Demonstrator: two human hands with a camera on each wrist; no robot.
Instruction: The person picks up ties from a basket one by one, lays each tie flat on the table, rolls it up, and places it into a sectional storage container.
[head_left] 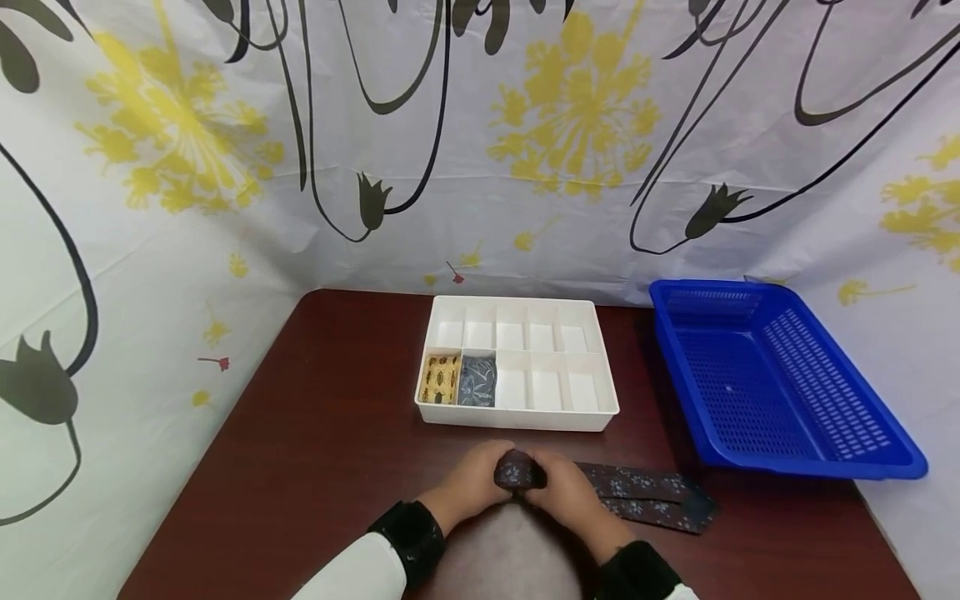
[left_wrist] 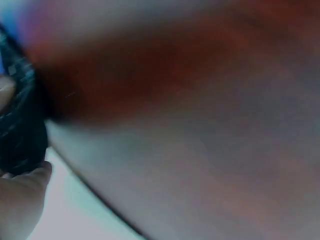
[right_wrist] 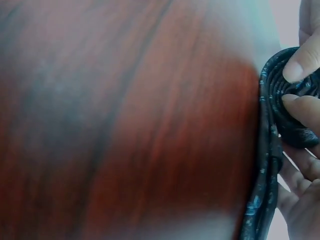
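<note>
Both your hands sit at the near edge of the table point(head_left: 300, 433), closed around one dark patterned necktie point(head_left: 519, 473). Left hand point(head_left: 471, 485) has its fingers curled round the rolled-up end; right hand point(head_left: 567, 493) pinches the same roll from the other side. The right wrist view shows your fingertips point(right_wrist: 295, 70) pressing on the coil's spiral edge, probably to keep the turns from springing loose.

The unrolled tail point(head_left: 648, 498) lies flat on the wood, trailing off to your right. It looks folded back on itself, two strips side by side. Flat on the table means the roll gets fed without twisting.

The left wrist view is mostly blur: dark fabric at the frame's left edge, a bit of skin below it, nothing more to read.

Just beyond your hands is the white divided organizer point(head_left: 517, 421). Two near-left cells are filled, one with a tan patterned roll point(head_left: 440, 379) and next to it a blue-grey roll point(head_left: 477, 381). The other cells show bare white bottoms.

The blue plastic basket point(head_left: 825, 392) stands to the right of the organizer, near it but apart; nothing visible inside.
</note>
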